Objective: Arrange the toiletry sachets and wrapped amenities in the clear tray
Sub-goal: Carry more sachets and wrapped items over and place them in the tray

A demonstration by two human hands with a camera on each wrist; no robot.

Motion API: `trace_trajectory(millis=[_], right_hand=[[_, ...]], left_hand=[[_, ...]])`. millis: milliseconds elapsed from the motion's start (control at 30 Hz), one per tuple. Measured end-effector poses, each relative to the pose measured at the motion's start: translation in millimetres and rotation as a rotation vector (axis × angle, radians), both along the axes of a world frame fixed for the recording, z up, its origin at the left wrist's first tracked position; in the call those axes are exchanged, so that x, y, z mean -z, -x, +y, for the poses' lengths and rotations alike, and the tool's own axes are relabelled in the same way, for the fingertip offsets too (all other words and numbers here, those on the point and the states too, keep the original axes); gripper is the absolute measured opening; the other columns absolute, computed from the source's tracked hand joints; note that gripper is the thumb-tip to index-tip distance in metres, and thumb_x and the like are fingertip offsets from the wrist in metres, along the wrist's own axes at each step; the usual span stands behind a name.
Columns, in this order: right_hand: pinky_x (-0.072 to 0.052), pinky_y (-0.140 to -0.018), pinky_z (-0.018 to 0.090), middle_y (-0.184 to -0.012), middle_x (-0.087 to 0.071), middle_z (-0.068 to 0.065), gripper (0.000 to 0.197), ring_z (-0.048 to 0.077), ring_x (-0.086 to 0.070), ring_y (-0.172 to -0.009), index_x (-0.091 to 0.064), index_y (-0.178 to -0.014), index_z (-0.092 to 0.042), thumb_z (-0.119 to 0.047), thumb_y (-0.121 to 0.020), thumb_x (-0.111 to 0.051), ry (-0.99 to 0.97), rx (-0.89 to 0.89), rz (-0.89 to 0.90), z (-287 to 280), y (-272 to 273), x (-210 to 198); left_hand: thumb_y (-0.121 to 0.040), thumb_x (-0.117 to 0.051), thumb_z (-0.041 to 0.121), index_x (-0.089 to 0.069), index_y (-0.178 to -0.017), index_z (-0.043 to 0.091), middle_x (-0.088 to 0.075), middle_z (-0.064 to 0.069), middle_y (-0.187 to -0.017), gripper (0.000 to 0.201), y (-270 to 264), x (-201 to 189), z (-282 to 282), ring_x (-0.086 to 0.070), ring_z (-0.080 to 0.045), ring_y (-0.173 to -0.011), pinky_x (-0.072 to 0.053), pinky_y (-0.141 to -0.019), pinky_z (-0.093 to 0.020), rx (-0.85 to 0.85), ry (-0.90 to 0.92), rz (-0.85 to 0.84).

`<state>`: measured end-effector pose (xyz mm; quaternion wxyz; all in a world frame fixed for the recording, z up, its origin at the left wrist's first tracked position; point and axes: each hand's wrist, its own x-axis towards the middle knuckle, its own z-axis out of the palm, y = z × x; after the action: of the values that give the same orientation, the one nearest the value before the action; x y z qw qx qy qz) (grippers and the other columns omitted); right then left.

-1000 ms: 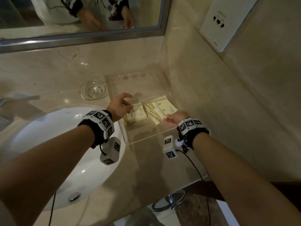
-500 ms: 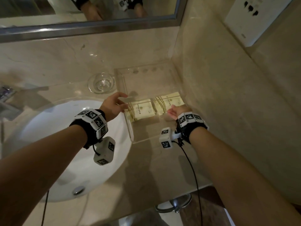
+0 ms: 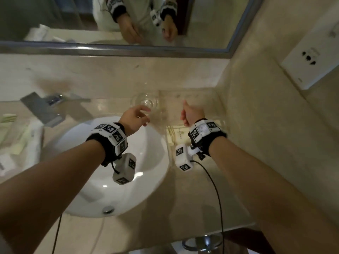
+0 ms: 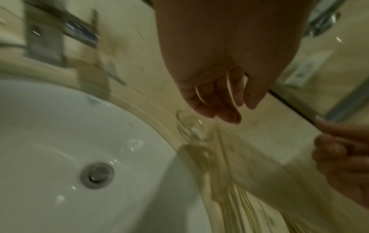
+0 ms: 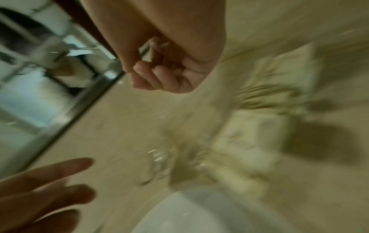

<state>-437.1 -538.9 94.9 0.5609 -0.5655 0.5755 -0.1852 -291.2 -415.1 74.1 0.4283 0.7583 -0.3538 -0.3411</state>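
Note:
The clear tray [image 3: 189,95] stands in the counter's back right corner. Cream sachets [image 3: 176,133] with gold print lie flat in its near part, mostly hidden under my right wrist; they show blurred in the right wrist view [image 5: 251,134]. My right hand [image 3: 189,114] hovers over the tray with thumb up and its fingers [image 5: 159,75] curled on nothing. My left hand [image 3: 139,115] floats open beside the tray, its fingers [image 4: 219,107] relaxed just above a small glass dish [image 3: 145,102]. More pale green wrapped amenities [image 3: 11,118] lie at the far left.
A white basin [image 3: 110,171] with a metal drain [image 4: 97,175] sits under my left forearm. The faucet [image 3: 45,107] stands behind it to the left. A mirror [image 3: 73,19] runs along the back wall, and a socket plate [image 3: 311,61] is on the right wall.
My right hand has let go of the sachets and lifted clear of the tray. My left hand drew back from the tray's edge toward the glass dish. My view has swung left.

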Motion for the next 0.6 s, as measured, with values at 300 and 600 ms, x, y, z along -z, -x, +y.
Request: trace_trajectory(millis=[300,600], right_hand=[[-0.031,-0.04,0.02,-0.044,-0.048,0.0,0.048,0.01,-0.036,-0.033,-0.049,-0.048,-0.015,-0.037,-0.091,-0.054,0.128,-0.377,-0.171,132,-193,-51],[-0.03,-0.036,0.014,-0.036,-0.048,-0.003,0.042,0.009,-0.039,-0.027,-0.049,-0.049,-0.014,-0.025,-0.089,-0.056,0.013,-0.676,-0.093,257,-306,-23]], left_hand=[[-0.087,-0.054,-0.002,-0.061,-0.093,0.011,-0.059,0.001,-0.069,0.015,-118,-38,139,-0.055,0.007,-0.042,-0.044,-0.051,-0.005,-0.316,0.087,-0.054],[-0.086,-0.05,-0.002,-0.063,-0.096,0.006,-0.059,0.0,-0.066,0.017,-206,-15,301,-0.057,0.001,-0.047,-0.044,-0.048,-0.006,-0.661,-0.031,-0.06]])
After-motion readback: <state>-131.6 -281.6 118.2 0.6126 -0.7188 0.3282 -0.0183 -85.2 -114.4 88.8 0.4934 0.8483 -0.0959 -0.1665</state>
